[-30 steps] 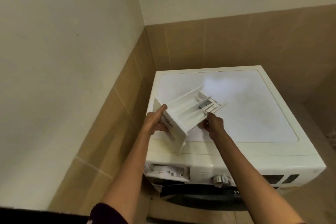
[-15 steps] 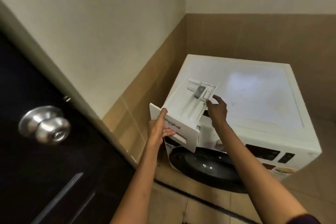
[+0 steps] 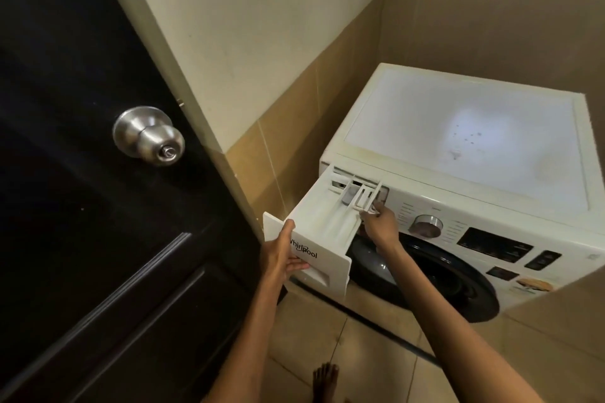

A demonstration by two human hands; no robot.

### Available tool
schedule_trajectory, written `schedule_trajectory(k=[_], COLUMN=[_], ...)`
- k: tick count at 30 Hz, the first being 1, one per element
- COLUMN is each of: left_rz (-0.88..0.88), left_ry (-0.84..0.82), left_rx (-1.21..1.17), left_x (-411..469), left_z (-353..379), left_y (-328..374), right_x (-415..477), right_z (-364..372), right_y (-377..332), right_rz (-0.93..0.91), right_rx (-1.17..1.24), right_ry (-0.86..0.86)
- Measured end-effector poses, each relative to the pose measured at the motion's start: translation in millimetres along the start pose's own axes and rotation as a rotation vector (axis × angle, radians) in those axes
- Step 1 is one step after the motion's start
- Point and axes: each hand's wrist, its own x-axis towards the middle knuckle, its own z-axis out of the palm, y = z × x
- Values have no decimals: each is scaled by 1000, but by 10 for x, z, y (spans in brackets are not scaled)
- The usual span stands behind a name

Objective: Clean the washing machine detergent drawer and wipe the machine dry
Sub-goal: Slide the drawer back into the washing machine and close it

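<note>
The detergent drawer (image 3: 322, 229) is seen in white, with black lettering on its front and a grey insert (image 3: 347, 198) at the back. The washing machine (image 3: 425, 114) is finished in white, yellowed along the top rim and marked with dark specks. A silver dial (image 3: 426, 226), a black display (image 3: 494, 244) and a black porthole (image 3: 442, 281) are shown. The room door (image 3: 82, 239) is black, its knob (image 3: 147, 136) brushed silver. The wall (image 3: 262, 26) is cream above tan tiles (image 3: 294, 127).

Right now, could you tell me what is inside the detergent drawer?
Long white compartments, a grey cap and a white frame at the rear; anything beneath that frame is covered.
</note>
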Motion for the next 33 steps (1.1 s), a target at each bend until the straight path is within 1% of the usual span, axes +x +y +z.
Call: schedule_trajectory(k=[4, 8, 14, 20, 26, 33], left_rz=[-5, -26, -21, -16, -12, -37], left_ry=[31, 36, 67, 58, 41, 8], left_rx=[17, 12, 8, 39, 37, 25], left_x=[86, 222, 394, 505, 570, 602], left_z=[11, 39, 4, -63, -102, -80], left_y=[-132, -214, -273, -281, -324, -390], right_x=[79, 171, 263, 320, 305, 338], right_z=[34, 49, 159, 311, 346, 298], right_y=[192, 298, 380, 456, 528, 545], right_rz=[48, 102, 116, 102, 54, 96], right_rx=[20, 60, 64, 24, 23, 27], right_ry=[-43, -51, -70, -48, 19, 30])
